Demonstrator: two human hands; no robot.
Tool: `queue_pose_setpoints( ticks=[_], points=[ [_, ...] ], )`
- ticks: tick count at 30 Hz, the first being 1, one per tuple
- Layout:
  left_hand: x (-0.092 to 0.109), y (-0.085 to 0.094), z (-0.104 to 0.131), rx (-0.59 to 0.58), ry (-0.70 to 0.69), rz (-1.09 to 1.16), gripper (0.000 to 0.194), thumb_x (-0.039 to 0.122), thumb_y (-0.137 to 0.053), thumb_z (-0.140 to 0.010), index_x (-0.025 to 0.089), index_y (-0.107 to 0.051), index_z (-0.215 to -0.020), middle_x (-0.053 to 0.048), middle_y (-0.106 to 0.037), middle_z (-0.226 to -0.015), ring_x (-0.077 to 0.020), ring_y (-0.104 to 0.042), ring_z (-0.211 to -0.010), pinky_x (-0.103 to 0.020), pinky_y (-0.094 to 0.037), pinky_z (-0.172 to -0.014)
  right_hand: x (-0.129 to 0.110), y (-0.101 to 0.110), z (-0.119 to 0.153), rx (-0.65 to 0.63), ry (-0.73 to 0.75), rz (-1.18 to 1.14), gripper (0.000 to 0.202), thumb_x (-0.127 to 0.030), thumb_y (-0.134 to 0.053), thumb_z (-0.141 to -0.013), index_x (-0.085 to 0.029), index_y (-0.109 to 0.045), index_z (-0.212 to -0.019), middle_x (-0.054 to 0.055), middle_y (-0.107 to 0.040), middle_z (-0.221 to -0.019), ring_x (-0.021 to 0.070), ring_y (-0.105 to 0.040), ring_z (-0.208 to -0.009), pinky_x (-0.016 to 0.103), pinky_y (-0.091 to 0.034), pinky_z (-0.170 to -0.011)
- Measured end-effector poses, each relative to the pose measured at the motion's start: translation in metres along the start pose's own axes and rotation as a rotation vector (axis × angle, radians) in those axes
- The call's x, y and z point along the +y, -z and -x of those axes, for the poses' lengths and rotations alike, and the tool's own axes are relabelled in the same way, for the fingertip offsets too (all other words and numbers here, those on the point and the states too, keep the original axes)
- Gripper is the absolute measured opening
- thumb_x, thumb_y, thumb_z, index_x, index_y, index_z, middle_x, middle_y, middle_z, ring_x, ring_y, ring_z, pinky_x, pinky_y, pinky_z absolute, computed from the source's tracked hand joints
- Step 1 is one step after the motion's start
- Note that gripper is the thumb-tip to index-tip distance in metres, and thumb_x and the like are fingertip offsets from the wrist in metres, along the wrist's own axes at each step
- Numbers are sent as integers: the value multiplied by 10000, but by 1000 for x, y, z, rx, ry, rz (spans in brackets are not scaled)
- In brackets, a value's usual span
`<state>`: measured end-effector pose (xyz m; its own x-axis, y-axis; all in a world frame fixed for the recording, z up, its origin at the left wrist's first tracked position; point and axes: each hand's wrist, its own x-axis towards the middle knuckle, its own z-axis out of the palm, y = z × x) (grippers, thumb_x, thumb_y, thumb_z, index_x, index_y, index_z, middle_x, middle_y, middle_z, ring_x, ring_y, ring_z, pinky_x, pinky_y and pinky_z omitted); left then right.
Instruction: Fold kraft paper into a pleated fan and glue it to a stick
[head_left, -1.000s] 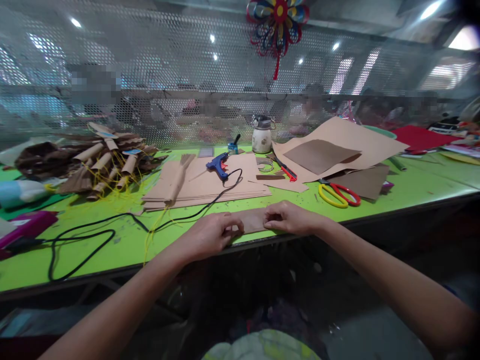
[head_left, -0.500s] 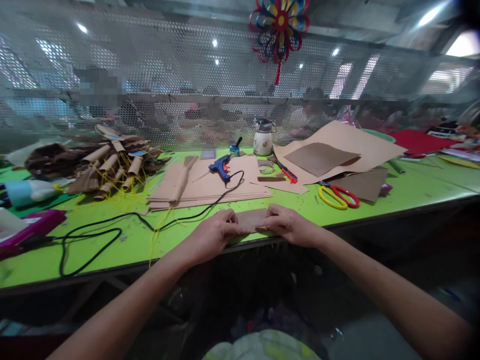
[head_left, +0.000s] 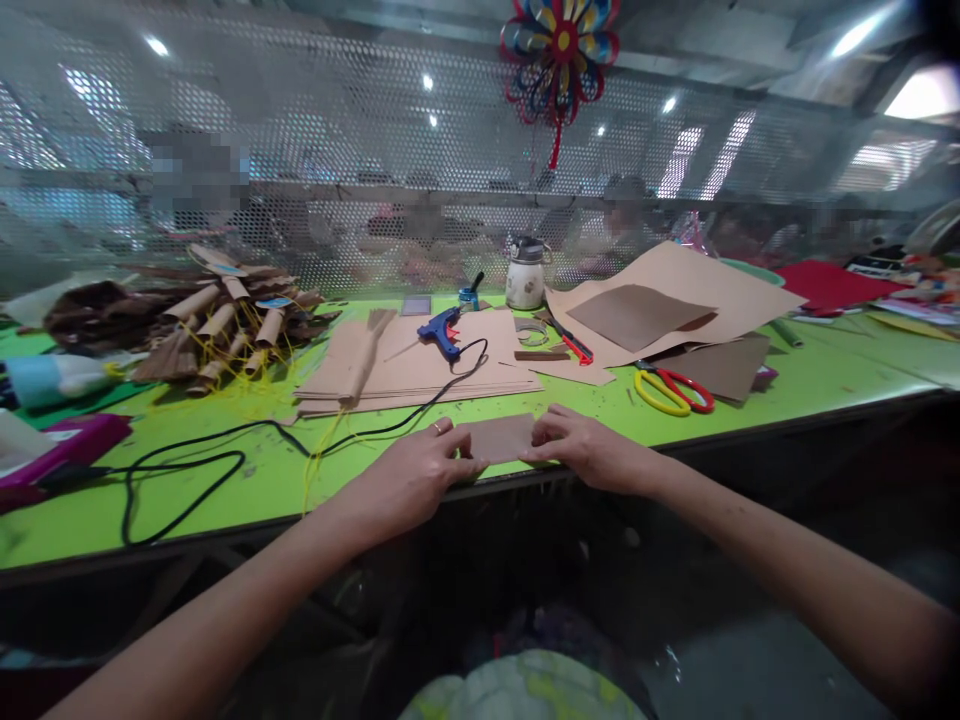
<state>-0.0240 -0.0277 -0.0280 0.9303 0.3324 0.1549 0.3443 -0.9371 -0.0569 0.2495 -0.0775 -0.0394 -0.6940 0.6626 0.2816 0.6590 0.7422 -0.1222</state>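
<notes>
Perforated mesh (head_left: 315, 110) rose behind the lime-green table (head_left: 262, 500). At the frame's centre, a brown paper strip (head_left: 499, 440) lay close along the table's near edge. Both the left hand (head_left: 412, 475) and the right hand (head_left: 600, 457) had their fingers curled nearly closed, each holding one end of it. Matched, light pressure from both sides, I judged, would keep it straight and uncreased. With the drop so near, it called for small movements. Beyond it, the black cord (head_left: 375, 436) and paper stack (head_left: 405, 378) bounded the reach; right of centre, scissors (head_left: 651, 371) lay apart from the fingers.
</notes>
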Motion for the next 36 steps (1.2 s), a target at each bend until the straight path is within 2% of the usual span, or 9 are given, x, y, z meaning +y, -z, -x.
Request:
queue_pose_setpoints(
  ticks=[8, 13, 16, 19, 22, 26, 31, 33, 36],
  points=[
    [-3, 1, 12, 37, -46, 25, 427, -13, -429, -780, 204, -607, -1101, -94, -578, -992, -207, -505, -937, -338, -426, -831, 7, -3, 25, 51, -12, -138, 502, 55, -419, -788, -184, -586, -1196, 130, -612, -1130, 209, -475, -1043, 403, -454, -876],
    [-3, 1, 17, 49, -40, 79, 395, -19, -402, -794, 180, -601, -1071, -96, -580, -1045, -201, -504, -977, -339, -420, -859, 4, 3, 29, 54, -46, -195, 518, 63, -414, -767, -165, -571, -1205, 128, -600, -1176, 212, -466, -1073, 417, -450, -909],
    [1, 7, 12, 36, -12, 103, 310, 11, -421, -806, 172, -626, -974, -88, -591, -981, -193, -525, -925, -316, -427, -821, -3, 16, 22, -31, -54, -125, 436, 62, -423, -753, -139, -620, -1086, 122, -607, -1134, 208, -471, -1036, 383, -444, -892],
    [8, 16, -3, -2, -6, 96, 197, 77, -459, -827, 159, -638, -821, -79, -599, -872, -180, -553, -831, -288, -436, -753, -13, 27, 6, -124, -41, 27, 225, -21, -468, -797, -127, -649, -879, 127, -625, -978, 215, -483, -934, 356, -436, -802],
    [13, 20, -23, -31, -25, 29, 215, 126, -471, -847, 143, -613, -686, -81, -595, -761, -176, -564, -731, -292, -442, -702, -22, 28, -11, -157, -29, 214, 136, -105, -518, -817, -136, -632, -748, 119, -609, -840, 231, -475, -880, 362, -401, -754],
    [18, 13, -39, -32, -22, -69, 153, 105, -471, -851, 126, -612, -794, -95, -616, -764, -193, -574, -686, -313, -452, -657, -28, 15, -24, -184, 23, 314, 138, -41, -528, -776, -113, -636, -823, 122, -606, -855, 221, -493, -847, 343, -398, -735],
    [19, 8, -41, -15, -22, -72, 136, 95, -469, -851, 130, -600, -845, -90, -622, -807, -197, -574, -718, -318, -453, -678, -22, 6, -29, -143, 5, 271, 178, -9, -521, -774, -103, -644, -862, 118, -614, -843, 210, -528, -814, 318, -412, -701],
    [19, 16, -39, 1, 48, -58, 146, 107, -462, -850, 133, -601, -811, -78, -602, -768, -184, -556, -681, -300, -441, -647, -21, 14, -29, -111, -34, 223, 193, -15, -520, -778, -113, -652, -879, 102, -610, -824, 195, -535, -776, 297, -410, -668],
    [16, 44, -33, 44, 107, 20, 170, 125, -448, -852, 142, -605, -790, -63, -577, -782, -168, -540, -703, -270, -421, -639, -23, 41, -31, -1, -77, 48, 213, -39, -487, -822, -130, -669, -884, 79, -603, -801, 164, -544, -741, 262, -409, -645]
  ],
)
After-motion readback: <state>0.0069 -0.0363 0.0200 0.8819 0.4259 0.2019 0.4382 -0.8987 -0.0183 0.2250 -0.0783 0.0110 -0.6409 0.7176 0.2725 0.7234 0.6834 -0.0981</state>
